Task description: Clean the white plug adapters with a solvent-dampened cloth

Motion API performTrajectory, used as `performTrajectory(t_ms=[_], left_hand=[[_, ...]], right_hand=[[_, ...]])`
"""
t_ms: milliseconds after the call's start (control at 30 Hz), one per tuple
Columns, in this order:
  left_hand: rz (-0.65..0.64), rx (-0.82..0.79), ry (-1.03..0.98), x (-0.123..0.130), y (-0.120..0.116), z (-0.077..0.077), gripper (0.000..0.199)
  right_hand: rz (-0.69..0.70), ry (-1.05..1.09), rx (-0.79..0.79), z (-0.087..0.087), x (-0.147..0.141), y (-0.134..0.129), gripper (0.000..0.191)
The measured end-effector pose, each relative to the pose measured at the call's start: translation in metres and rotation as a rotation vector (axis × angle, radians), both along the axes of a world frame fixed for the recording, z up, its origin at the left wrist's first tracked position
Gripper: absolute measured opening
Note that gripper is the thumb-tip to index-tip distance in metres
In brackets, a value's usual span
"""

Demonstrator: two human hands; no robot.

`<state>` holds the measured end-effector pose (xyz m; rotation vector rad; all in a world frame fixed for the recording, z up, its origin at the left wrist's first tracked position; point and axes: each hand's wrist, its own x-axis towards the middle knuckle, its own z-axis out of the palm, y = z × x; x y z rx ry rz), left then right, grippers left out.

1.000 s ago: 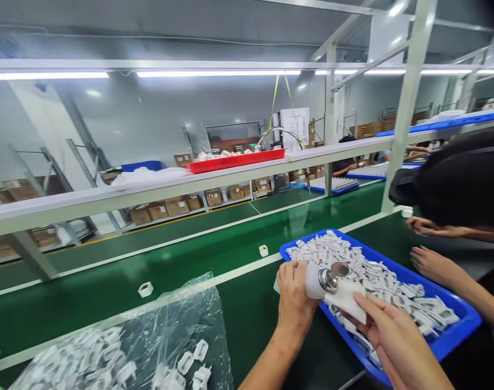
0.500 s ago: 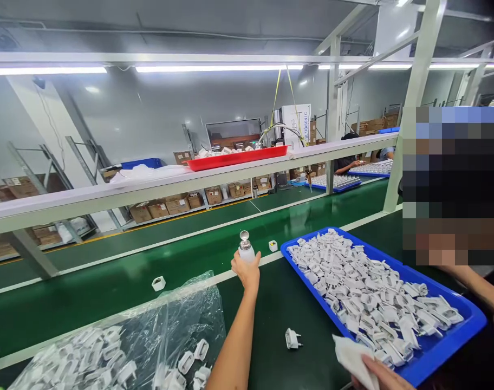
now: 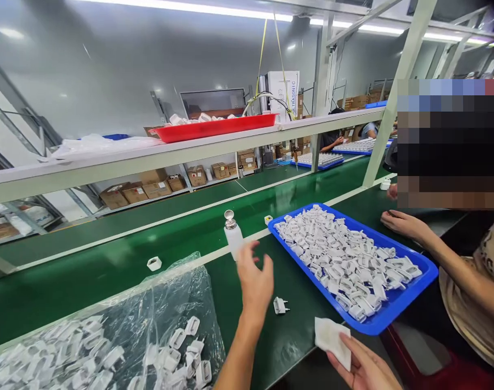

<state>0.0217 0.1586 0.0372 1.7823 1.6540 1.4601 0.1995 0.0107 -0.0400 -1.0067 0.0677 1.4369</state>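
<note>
My left hand (image 3: 255, 284) hovers over the green bench with fingers spread, holding nothing. Just beyond it a small white bottle with a metal cap (image 3: 232, 234) stands upright at the belt's edge. My right hand (image 3: 363, 368) at the bottom right pinches a white wipe (image 3: 331, 334). Between my two hands a single white plug part (image 3: 280, 305) lies on the bench. A blue tray (image 3: 377, 324) heaped with white plug parts lies to the right.
A clear plastic bag of white plug parts (image 3: 109, 346) lies at the lower left. A co-worker's hand (image 3: 401, 223) rests by the tray's far corner. Two loose white parts (image 3: 154, 263) (image 3: 268, 219) ride on the green conveyor. A shelf above carries a red tray (image 3: 214, 128).
My left hand set the bottle down at the belt's edge, let go and drew back, fingers open. My right hand with the wipe came further into view. The camera tilted downward.
</note>
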Motion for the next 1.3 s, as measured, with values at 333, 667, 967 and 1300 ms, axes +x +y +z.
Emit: performTrajectory(t_ms=[333,667,967,1300], left_hand=[[-0.356,-0.270,0.144,-0.018,-0.070,-0.080,0.048],[-0.465,-0.297,0.208,-0.050,-0.090,-0.089,0.027],[-0.509,-0.091,0.229,-0.054,-0.093,-0.112,0.038],[-0.468,-0.119,0.187,-0.048,-0.089,-0.116,0.031]], right_hand=[[0.022,-0.220,0.076,-0.017,-0.020,-0.004,0.055],[0.043,-1.206,0.181,-0.021,-0.026,-0.009,0.046],[0.123,-1.663,0.726,-0.048,-0.089,-0.001,0.072],[0.039,-1.682,0.545,-0.066,-0.087,-0.023,0.066]])
